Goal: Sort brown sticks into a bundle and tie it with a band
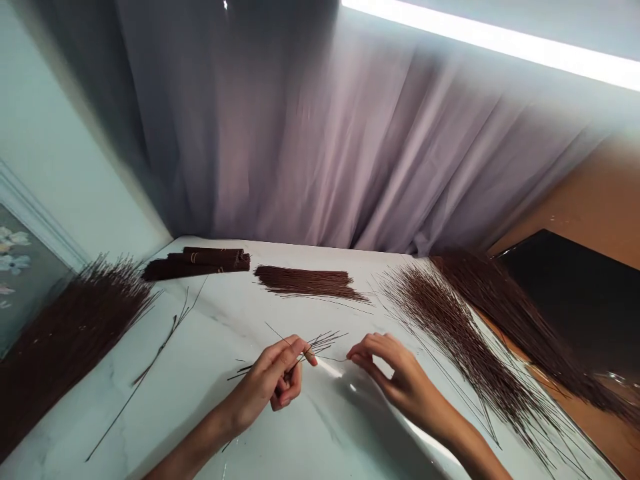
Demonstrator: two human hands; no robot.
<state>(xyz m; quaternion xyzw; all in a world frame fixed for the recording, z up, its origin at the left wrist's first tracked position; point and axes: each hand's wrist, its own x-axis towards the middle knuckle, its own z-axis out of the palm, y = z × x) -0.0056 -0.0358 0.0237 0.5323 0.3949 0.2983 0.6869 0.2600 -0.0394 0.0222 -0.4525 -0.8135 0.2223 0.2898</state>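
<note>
Brown sticks: a thin, stiff handful, fanned at the tips, poking out on both sides of the left hand's curled fingers.
Left hand: fingers folded inward and gripping those sticks, thumb pressed toward the index finger.
Fine strand: slender and slightly bent, crossing from the left fingers to the right fingertips.
Right hand: thumb and fingertips pinched together on the strand's end, the palm arched.
Neat bundle: straight, parallel sticks lying beyond the fingers of both hands.
Tied rolls: dense, dark cylinders with yellowish bands, beyond and left of the left fingers.
Twisted piece: knotted and branching like a twig, left of the left fingers.
Loose heap: wiry, splayed brown lengths, right of the right fingers.
Bristly pile: thick and brush-like, far left of the left fingers.
White tabletop: glossy, faintly grey-veined, beneath all the fingers.
</note>
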